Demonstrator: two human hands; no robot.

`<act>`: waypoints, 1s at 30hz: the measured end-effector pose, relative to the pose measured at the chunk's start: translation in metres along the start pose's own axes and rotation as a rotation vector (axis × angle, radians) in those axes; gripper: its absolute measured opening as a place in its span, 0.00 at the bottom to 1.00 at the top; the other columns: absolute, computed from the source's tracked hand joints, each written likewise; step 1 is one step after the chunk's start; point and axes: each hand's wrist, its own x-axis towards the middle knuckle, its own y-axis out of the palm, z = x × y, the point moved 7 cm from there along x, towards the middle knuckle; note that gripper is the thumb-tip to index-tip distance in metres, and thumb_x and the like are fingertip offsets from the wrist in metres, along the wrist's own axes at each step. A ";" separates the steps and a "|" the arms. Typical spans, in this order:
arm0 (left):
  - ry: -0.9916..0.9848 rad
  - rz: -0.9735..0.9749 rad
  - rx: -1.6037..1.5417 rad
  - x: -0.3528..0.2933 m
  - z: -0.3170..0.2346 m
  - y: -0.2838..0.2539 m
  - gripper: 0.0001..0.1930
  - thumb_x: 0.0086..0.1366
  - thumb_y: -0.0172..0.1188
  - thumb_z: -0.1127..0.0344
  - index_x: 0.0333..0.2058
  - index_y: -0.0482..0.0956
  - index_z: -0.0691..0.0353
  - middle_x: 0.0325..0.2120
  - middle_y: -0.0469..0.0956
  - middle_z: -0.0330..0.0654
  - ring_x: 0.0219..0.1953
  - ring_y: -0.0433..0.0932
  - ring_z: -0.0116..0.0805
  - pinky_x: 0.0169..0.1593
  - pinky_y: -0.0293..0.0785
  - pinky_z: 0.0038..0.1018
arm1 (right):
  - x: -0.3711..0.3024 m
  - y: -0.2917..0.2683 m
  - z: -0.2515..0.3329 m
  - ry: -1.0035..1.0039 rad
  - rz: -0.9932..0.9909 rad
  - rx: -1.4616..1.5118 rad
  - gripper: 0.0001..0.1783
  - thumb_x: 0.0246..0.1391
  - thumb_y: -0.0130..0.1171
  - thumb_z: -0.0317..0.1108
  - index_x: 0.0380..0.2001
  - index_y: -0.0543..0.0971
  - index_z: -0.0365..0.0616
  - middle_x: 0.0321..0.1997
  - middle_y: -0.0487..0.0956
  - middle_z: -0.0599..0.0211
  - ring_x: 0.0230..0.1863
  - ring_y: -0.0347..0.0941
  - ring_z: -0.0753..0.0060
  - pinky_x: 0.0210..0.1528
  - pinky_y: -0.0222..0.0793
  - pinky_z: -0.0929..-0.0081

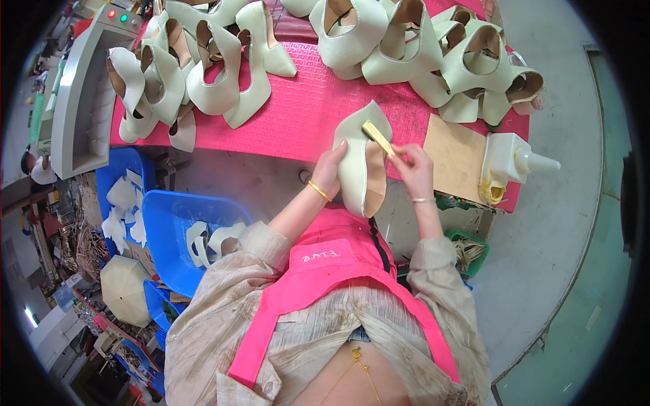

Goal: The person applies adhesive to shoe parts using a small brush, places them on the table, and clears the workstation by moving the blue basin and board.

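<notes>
I see 2 bare hands at work by the near edge of a table with a pink cover [298,101]. The left hand [328,173] is closed on a pale shoe upper [352,162], gripping its left edge; I can't make out the fingertips behind it. I have the shoe upper between the table and the pink apron [321,260], its pointed end away from the wearer and its tan lining [376,172] showing on the right. The right hand [414,166] grips a yellow-handled brush [379,139], the head at the upper's pale face near the point; from my angle I can't tell whether it touches.

Farther back on the cover I count 2 groups of pale uppers, a left group [220,78] and a right group [477,64]. To the right I see a brown board [455,154] and, beside it, a white nozzle bottle [504,157]. At lower left, a blue bin [169,220] holds pale pieces [223,237].
</notes>
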 end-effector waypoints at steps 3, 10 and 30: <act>0.061 0.005 0.003 -0.003 -0.015 0.008 0.19 0.59 0.44 0.57 0.39 0.66 0.70 0.34 0.70 0.44 0.36 0.71 0.32 0.40 0.67 0.26 | -0.003 0.004 0.013 -0.204 0.115 0.031 0.09 0.36 0.58 0.27 0.26 0.75 0.39 0.24 0.71 0.61 0.26 0.68 0.62 0.28 0.64 0.75; 0.129 -0.023 0.106 -0.033 -0.046 0.034 0.18 0.59 0.44 0.56 0.36 0.68 0.67 0.28 0.72 0.41 0.29 0.72 0.28 0.34 0.69 0.24 | -0.021 -0.035 0.065 -0.350 0.125 0.025 0.08 0.36 0.58 0.31 0.25 0.75 0.46 0.23 0.70 0.66 0.23 0.68 0.66 0.24 0.64 0.76; 0.154 0.124 0.603 -0.068 -0.051 0.063 0.21 0.58 0.47 0.57 0.45 0.62 0.67 0.40 0.69 0.43 0.42 0.69 0.32 0.44 0.66 0.30 | -0.135 -0.263 -0.184 0.603 -0.397 -0.634 0.09 0.37 0.57 0.34 0.24 0.75 0.41 0.24 0.74 0.58 0.27 0.70 0.59 0.30 0.65 0.69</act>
